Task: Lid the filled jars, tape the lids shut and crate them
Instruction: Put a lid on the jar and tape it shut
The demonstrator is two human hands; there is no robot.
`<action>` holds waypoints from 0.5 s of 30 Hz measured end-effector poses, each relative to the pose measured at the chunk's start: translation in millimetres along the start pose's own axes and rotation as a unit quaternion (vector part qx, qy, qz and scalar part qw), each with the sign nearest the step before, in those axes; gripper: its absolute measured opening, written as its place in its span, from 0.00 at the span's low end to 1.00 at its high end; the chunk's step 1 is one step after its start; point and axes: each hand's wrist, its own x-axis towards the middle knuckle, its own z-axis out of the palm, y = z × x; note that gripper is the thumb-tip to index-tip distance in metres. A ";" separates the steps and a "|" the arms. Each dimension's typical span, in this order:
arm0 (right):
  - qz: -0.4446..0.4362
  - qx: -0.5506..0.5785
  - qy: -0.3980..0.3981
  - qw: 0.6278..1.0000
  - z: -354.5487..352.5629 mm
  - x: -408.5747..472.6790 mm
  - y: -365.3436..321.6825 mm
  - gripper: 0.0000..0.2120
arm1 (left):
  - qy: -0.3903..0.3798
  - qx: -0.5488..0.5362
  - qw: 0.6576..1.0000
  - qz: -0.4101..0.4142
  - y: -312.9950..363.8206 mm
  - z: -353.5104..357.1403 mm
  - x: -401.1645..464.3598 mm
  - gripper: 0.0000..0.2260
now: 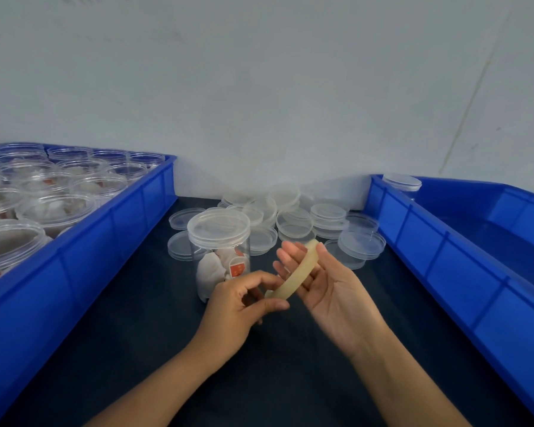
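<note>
A clear jar [218, 257] with a clear lid [218, 226] on it stands on the dark table, holding white packets with a red label. Just right of it I hold a pale yellow roll of tape [295, 274] edge-on. My right hand [330, 291] grips the roll, fingers through its middle and thumb on the far rim. My left hand [244, 300] pinches the roll's near edge between thumb and fingers, in front of the jar's base.
A blue crate [111, 241] on the left holds several open filled jars [56, 208]. A second blue crate [444, 257] on the right holds one lidded jar [402, 182] at its far corner. Several loose clear lids [293, 220] lie piled behind the jar.
</note>
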 end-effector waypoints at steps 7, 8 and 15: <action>-0.024 -0.122 -0.019 0.992 1.8 -2.2 5.2 0.20 | 0.006 0.038 0.999 0.014 3.9 -1.0 -0.5 0.10; -0.015 -0.096 -0.016 0.995 1.2 -1.9 3.3 0.19 | 0.008 0.064 0.998 0.025 3.8 -2.2 -0.3 0.10; 0.092 0.027 -0.003 0.995 -6.0 -4.3 -20.1 0.17 | -0.077 0.365 0.898 0.234 2.7 -21.9 6.1 0.14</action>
